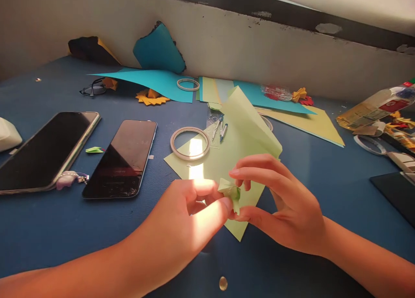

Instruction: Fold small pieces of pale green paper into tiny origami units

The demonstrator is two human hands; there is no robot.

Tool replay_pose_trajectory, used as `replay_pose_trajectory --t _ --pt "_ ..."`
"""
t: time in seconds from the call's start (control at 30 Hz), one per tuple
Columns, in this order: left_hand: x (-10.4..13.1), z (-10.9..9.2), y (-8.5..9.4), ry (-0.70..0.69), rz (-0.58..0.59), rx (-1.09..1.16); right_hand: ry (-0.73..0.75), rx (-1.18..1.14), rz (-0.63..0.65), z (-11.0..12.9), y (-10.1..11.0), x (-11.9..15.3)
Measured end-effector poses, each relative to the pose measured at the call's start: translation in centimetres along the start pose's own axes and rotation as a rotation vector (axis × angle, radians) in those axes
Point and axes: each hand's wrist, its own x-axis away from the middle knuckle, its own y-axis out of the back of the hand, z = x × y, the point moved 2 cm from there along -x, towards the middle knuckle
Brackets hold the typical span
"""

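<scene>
My left hand [191, 216] is closed, pinching a small folded piece of light green paper [231, 192] between thumb and fingers. From the right, my right hand [279, 198] curves around the same piece. Its thumb meets the lower tip, and its fingertips bend in at the upper right side; the other fingers are partly hidden. Below both hands lie pale green paper sheets [249, 129], one with a raised, bent corner. A roll of tape [190, 143] rests at their left edge, beside a compass [218, 128] and a clear ruler [212, 138].
Two phones [121, 159] lie at the left, near a small green folded paper [94, 150]. Blue sheets [155, 84], an orange paper flower [152, 97] and glasses [93, 88] are along the back. A tilted bottle [376, 107] stands at the right, and a metal snap [223, 283] is in front.
</scene>
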Motion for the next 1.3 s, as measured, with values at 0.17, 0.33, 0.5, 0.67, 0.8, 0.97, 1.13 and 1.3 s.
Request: replay_pose_trajectory --t 0.17,0.33,0.5,0.67,0.8,0.97,1.13,1.3 --pt "0.3 -0.1 0.0 -0.038 0.01 -0.082 0.005 -0.063 0.0 0.2 -0.2 0.0" --pt "0.1 -0.1 0.0 -0.043 -0.001 -0.154 -0.016 -0.087 -0.057 0.4 -0.4 0.2" --pt "0.3 -0.3 0.0 0.005 0.03 -0.173 -0.012 -0.086 -0.091 0.5 -0.7 0.2" --pt "0.7 -0.1 0.1 0.03 0.019 -0.123 0.004 -0.087 -0.119 0.7 -0.6 0.4" --pt "0.4 0.4 0.2 0.003 0.029 -0.088 0.024 -0.089 -0.126 0.8 -0.6 0.3" --pt "-0.2 0.4 0.3 -0.018 0.112 0.048 0.026 -0.103 -0.154 1.0 -0.6 0.2" --pt "-0.7 0.1 0.6 0.032 0.049 0.177 0.007 -0.096 -0.177 1.0 -0.7 0.1" --pt "-0.8 0.2 0.8 0.087 0.105 0.268 0.013 -0.09 -0.201 1.1 -0.9 0.2"
